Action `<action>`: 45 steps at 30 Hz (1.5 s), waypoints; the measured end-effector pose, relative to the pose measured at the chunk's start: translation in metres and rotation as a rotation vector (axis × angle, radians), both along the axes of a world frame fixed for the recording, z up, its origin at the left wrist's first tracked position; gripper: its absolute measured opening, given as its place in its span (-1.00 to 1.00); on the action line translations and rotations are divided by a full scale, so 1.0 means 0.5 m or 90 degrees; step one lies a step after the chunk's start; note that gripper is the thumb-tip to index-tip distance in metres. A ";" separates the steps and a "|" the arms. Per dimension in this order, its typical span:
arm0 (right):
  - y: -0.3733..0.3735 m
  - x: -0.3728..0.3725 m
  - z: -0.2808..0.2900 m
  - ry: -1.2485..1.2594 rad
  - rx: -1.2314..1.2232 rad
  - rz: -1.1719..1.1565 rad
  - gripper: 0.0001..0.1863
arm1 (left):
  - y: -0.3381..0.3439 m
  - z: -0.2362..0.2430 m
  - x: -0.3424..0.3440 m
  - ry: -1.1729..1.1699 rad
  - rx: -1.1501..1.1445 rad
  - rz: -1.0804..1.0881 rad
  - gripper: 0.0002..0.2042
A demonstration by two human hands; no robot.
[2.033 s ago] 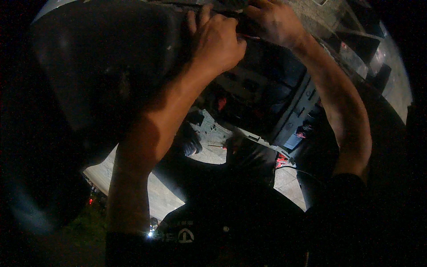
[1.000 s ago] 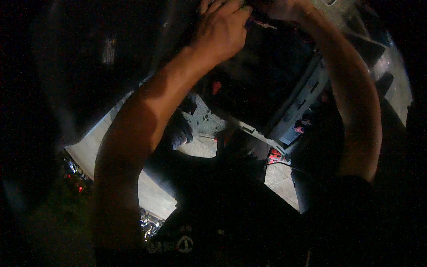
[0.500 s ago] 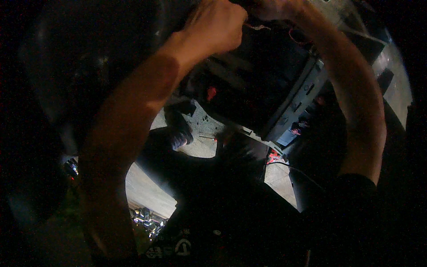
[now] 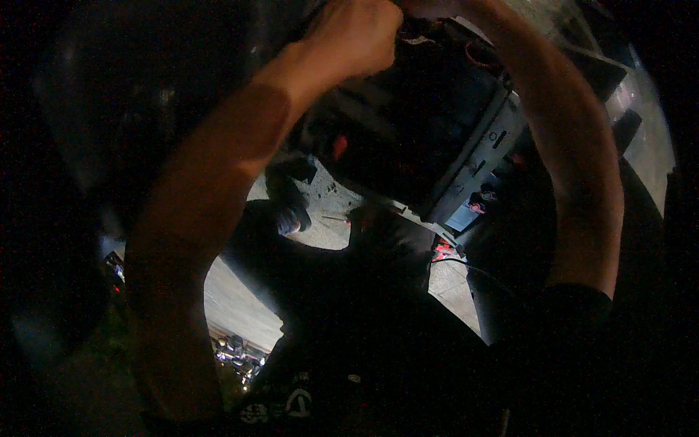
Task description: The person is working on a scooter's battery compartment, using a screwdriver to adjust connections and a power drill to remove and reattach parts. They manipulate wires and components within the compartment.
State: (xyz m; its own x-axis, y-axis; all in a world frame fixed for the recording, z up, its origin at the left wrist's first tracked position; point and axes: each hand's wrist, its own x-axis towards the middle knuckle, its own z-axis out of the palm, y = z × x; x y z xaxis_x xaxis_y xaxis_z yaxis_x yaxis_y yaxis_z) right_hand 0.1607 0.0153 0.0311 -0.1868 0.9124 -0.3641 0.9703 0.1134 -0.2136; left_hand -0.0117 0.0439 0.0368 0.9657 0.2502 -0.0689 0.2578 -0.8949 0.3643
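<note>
Both my arms reach up to the top of the picture in very dim light. My left hand is a curled fist pressed against the upper edge of a dark boxy housing; what its fingers grip is hidden. Only a sliver of my right hand shows at the top edge, right beside the left one, with its fingers cut off. My right forearm runs down the right side of the housing.
A grey metal bracket with slots edges the housing, with small red parts nearby. Below lie pale concrete floor, shiny metal pieces, a dark shoe and my black shirt.
Both hands have drifted toward the top edge of the picture; the right hand is now nearly out of view. The housing looms larger and closer.
</note>
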 end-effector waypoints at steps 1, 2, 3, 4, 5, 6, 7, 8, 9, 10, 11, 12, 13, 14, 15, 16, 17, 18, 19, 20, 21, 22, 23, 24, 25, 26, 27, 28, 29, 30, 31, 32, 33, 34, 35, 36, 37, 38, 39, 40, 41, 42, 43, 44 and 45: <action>-0.010 0.008 0.009 -0.019 -0.034 -0.013 -0.67 | -0.006 -0.001 0.011 0.052 -0.019 -0.001 -0.86; -0.014 0.003 0.016 0.033 0.012 -0.016 -0.67 | -0.004 0.008 0.015 0.118 -0.025 0.018 -0.86; -0.027 -0.003 0.029 0.085 0.056 -0.019 -0.67 | -0.002 0.016 0.016 0.182 -0.032 0.036 -0.86; -0.032 -0.006 0.029 0.104 0.067 -0.006 -0.68 | 0.005 0.020 0.013 0.202 -0.036 0.035 -0.86; -0.032 -0.007 0.027 0.122 0.084 0.003 -0.69 | 0.016 0.022 0.005 0.223 -0.040 0.035 -0.85; -0.040 0.001 0.018 0.093 0.061 0.017 -0.72 | 0.019 0.024 0.007 0.231 -0.051 0.021 -0.84; -0.045 0.006 0.000 0.066 0.037 0.032 -0.74 | 0.014 0.020 -0.003 0.169 -0.053 0.029 -0.84; -0.065 0.038 -0.010 0.010 0.004 0.017 -0.75 | 0.007 0.005 0.006 0.081 -0.064 0.006 -0.84; -0.034 0.024 -0.060 0.014 0.011 0.062 -0.76 | 0.010 -0.007 -0.035 0.049 -0.037 0.047 -0.84; -0.026 0.021 -0.100 -0.006 -0.006 0.084 -0.75 | 0.007 -0.027 -0.054 -0.004 -0.023 0.041 -0.84; -0.035 0.039 -0.174 0.220 -0.067 -0.109 -0.71 | 0.011 -0.045 -0.057 -0.062 -0.005 0.022 -0.84; -0.051 0.055 -0.222 0.333 -0.009 -0.137 -0.70 | 0.017 -0.061 -0.054 -0.119 0.007 0.002 -0.84; -0.066 0.065 -0.259 0.449 0.049 -0.159 -0.69 | 0.017 -0.060 -0.048 -0.106 -0.001 0.024 -0.81; -0.069 0.061 -0.263 0.568 0.106 -0.176 -0.68 | 0.010 -0.057 -0.043 -0.090 -0.008 0.049 -0.79; -0.064 0.060 -0.266 0.457 0.186 -0.087 -0.69 | 0.004 -0.052 -0.038 -0.073 -0.016 0.073 -0.76; -0.055 0.061 -0.268 0.343 0.263 0.000 -0.71 | -0.001 -0.047 -0.035 -0.056 -0.010 0.095 -0.77; -0.046 0.058 -0.256 0.226 0.335 0.086 -0.72 | -0.007 -0.041 -0.032 -0.037 -0.003 0.118 -0.78; -0.037 0.053 -0.230 0.222 0.288 0.076 -0.73 | -0.011 -0.034 -0.029 -0.019 0.002 0.141 -0.79; -0.026 0.050 -0.203 0.218 0.241 0.067 -0.74 | -0.012 -0.026 -0.028 -0.010 -0.009 0.138 -0.79; -0.013 0.041 -0.164 0.215 0.192 0.060 -0.75 | -0.011 -0.016 -0.031 0.000 -0.021 0.137 -0.79; -0.001 0.038 -0.126 0.207 0.144 0.050 -0.76 | -0.008 -0.010 -0.028 0.005 -0.034 0.133 -0.80; 0.008 0.035 -0.097 0.200 0.097 0.041 -0.77 | -0.007 -0.008 -0.025 0.002 -0.036 0.128 -0.80; 0.012 0.034 -0.084 0.192 0.048 0.028 -0.78 | -0.005 -0.003 -0.022 0.000 -0.040 0.120 -0.81; 0.017 0.034 -0.088 0.175 0.056 0.039 -0.77 | -0.004 0.001 -0.018 -0.002 -0.044 0.112 -0.81; 0.026 0.036 -0.102 0.157 0.065 0.049 -0.77 | -0.004 0.004 -0.012 0.012 -0.044 0.107 -0.81; 0.036 0.035 -0.120 0.142 0.075 0.061 -0.77 | -0.005 0.008 -0.007 0.028 -0.041 0.104 -0.82; 0.046 0.039 -0.142 0.125 0.008 0.058 -0.76 | -0.007 0.012 -0.002 0.045 -0.041 0.099 -0.83; 0.057 0.045 -0.164 0.108 -0.060 0.054 -0.75 | -0.007 0.014 0.003 0.115 -0.035 0.094 -0.79; 0.057 0.054 -0.155 0.081 -0.131 0.045 -0.74 | -0.006 0.016 0.013 0.175 -0.033 0.083 -0.74; 0.039 0.061 -0.148 0.061 -0.095 0.066 -0.73 | -0.007 0.018 0.022 0.235 -0.030 0.070 -0.69; 0.032 0.031 -0.121 0.060 -0.043 0.110 -0.73 | -0.003 0.019 0.007 0.233 -0.047 0.103 -0.69; 0.034 0.010 -0.109 0.059 0.009 0.152 -0.73 | -0.003 0.021 -0.013 0.230 -0.064 0.135 -0.69; 0.027 0.031 -0.136 0.154 0.051 0.119 -0.72 | -0.005 0.027 -0.008 0.205 -0.085 0.140 -0.70; 0.002 0.054 -0.210 0.252 0.084 0.083 -0.71 | -0.010 0.020 -0.002 0.170 -0.084 0.115 -0.70; -0.011 0.062 -0.251 0.359 0.122 0.054 -0.69 | -0.012 0.014 -0.001 0.144 -0.079 0.100 -0.70; -0.006 0.046 -0.213 0.336 0.143 0.076 -0.70 | -0.007 0.006 -0.010 0.122 -0.068 0.101 -0.70; 0.001 0.026 -0.125 0.315 0.169 0.100 -0.70 | 0.003 0.007 -0.018 0.117 -0.069 0.111 -0.70; -0.007 0.021 -0.076 0.287 0.188 0.109 -0.70 | 0.004 0.006 -0.015 0.110 -0.080 0.105 -0.70; 0.002 0.024 -0.087 0.289 0.152 0.118 -0.72 | 0.004 0.006 -0.014 0.102 -0.090 0.101 -0.70; 0.021 0.031 -0.109 0.292 0.117 0.128 -0.73 | 0.005 0.008 -0.016 0.114 -0.106 0.112 -0.69; 0.031 0.041 -0.119 0.287 0.079 0.134 -0.74 | 0.006 0.013 -0.013 0.119 -0.124 0.118 -0.69; 0.035 0.047 -0.130 0.231 0.094 0.153 -0.75 | 0.006 0.018 -0.009 0.123 -0.142 0.124 -0.69; 0.036 0.053 -0.141 0.175 0.108 0.173 -0.76 | 0.004 0.021 0.000 0.163 -0.138 0.118 -0.69; 0.035 0.057 -0.128 0.114 0.122 0.189 -0.77 | 0.002 0.030 0.017 0.199 -0.132 0.107 -0.69; 0.031 0.065 -0.111 0.127 0.066 0.160 -0.78 | 0.000 0.037 0.030 0.235 -0.125 0.094 -0.69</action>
State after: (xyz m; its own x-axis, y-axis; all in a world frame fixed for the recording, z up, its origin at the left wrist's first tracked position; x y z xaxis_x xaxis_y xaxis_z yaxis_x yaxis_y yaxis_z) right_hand 0.1934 0.0306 -0.0244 -0.4682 0.8595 -0.2053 0.8499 0.3744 -0.3707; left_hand 0.0032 0.0438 0.0551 0.8223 0.3314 -0.4626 0.5227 -0.7613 0.3838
